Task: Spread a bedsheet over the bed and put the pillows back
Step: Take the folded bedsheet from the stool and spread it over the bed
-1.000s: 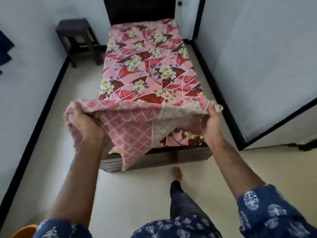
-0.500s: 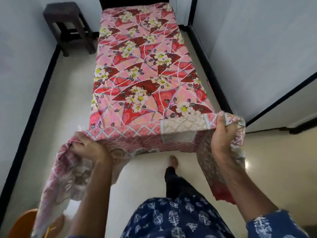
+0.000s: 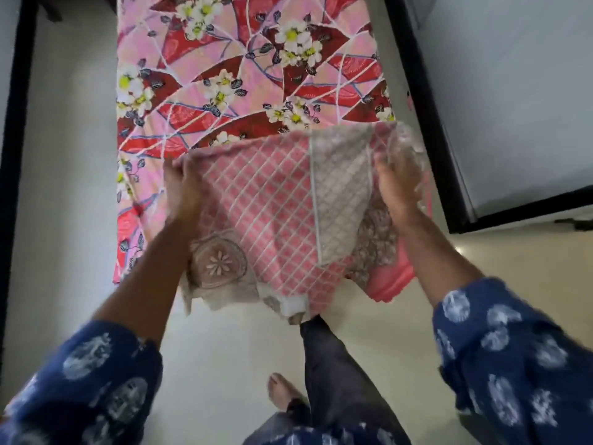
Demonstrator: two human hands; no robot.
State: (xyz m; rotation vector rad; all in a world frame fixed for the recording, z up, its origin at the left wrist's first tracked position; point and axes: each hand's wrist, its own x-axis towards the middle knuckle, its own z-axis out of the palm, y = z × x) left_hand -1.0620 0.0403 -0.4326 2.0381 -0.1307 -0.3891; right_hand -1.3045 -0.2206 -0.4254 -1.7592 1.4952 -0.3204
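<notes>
A pink and red flowered bedsheet (image 3: 244, 75) lies spread along the narrow bed, running away from me. Its near end, showing a pink checked and beige underside (image 3: 282, 200), is folded up over the foot of the bed. My left hand (image 3: 183, 191) grips the left part of that folded end. My right hand (image 3: 398, 191) holds the right part, with cloth bunched around the fingers and blurred by motion. The bed frame is hidden under the sheet. No pillows are in view.
Pale floor runs on both sides of the bed. A white wall with black skirting (image 3: 16, 123) stands at the left. A white panel with a black base (image 3: 449, 149) stands close to the right. My bare foot (image 3: 282, 393) and dark trouser leg are below the bed's end.
I have stepped closer and the camera has tipped down. Both hands have moved inward and forward, bringing the sheet's end from hanging at the sides up over the foot of the bed.
</notes>
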